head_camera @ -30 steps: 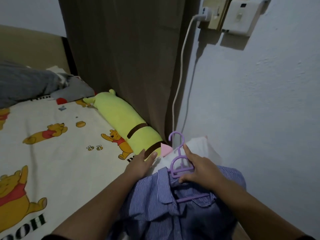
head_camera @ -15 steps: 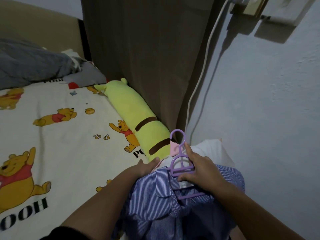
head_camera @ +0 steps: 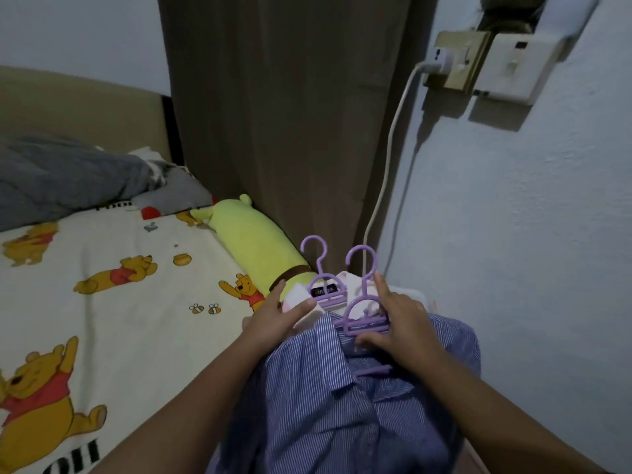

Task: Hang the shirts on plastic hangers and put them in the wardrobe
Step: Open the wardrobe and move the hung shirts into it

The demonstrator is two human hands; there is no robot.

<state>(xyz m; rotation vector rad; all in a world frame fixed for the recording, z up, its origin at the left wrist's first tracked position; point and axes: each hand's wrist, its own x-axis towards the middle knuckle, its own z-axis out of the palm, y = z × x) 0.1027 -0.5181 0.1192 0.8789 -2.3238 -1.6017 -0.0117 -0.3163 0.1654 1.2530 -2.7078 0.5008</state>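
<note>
The bed [head_camera: 113,302], under a cream sheet printed with yellow bears, stretches out to the left of the person's hands, with a grey blanket [head_camera: 68,179] heaped at its far end and one long yellow-green bolster [head_camera: 253,248] lying along the brown curtain [head_camera: 284,124] just beyond the left fingertips. Directly under both forearms is the one blue striped shirt [head_camera: 318,405], collar up, already threaded on a purple hanger [head_camera: 362,316]. The right hand [head_camera: 398,323] grips that hanger at its neck: the thumb is curled under the crossbar, the index finger laid straight up along the stem toward the hook, the other fingers bent over the top. The left hand [head_camera: 273,316] lies flat, fingers straight and slightly spread, pressing on the pale pink garment [head_camera: 301,299] just beyond the striped collar. That garment carries a second purple hanger [head_camera: 323,285], just left of the gripped one and a little farther out, so I count two hangers, hooks side by side. Above the right hand one white cable [head_camera: 393,159] climbs the wall to a charger [head_camera: 441,59] in the socket.
</note>
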